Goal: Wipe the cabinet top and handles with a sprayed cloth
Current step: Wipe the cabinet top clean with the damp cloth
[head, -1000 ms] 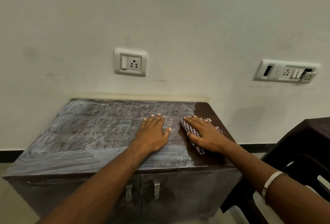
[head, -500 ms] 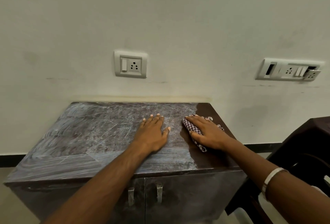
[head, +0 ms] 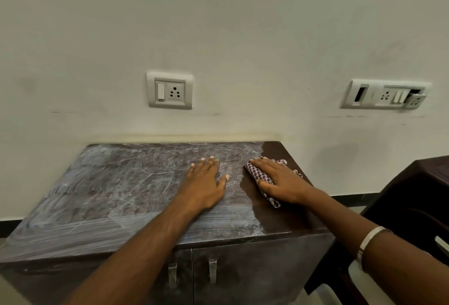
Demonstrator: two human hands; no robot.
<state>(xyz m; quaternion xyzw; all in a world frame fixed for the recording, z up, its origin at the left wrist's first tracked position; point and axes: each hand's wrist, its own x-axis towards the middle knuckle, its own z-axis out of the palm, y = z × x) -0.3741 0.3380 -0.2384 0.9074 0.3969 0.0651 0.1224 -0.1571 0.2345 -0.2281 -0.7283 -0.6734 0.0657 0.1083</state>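
Nearest to the camera are the two cabinet doors, dark and dull, with two small metal handles (head: 192,275) side by side at the middle seam. At the right edge stands a dark brown plastic chair (head: 413,205), just beside the cabinet.

Above the doors lies the cabinet top (head: 102,190) — a flat dark brown slab. Most of it is covered by a grey-white dusty film with curved streaks and thin scratches; only a strip along the right side is clean, dark and a little shiny.

The left hand (head: 206,184) rests flat on the dusty part, fingers straight and close together, holding nothing. The right hand (head: 279,182) lies on the clean strip and presses the cloth (head: 261,179) down with straight fingers; the thumb lies along the cloth's left edge. The cloth is checked, red-brown and white, crumpled, with a woven texture. A white bangle (head: 369,241) is on the right forearm.

Behind is a pale, smudged wall (head: 243,25) with a white socket plate (head: 169,90) above the cabinet and a longer, partly broken switch panel (head: 386,94) to the right — one module hangs out.
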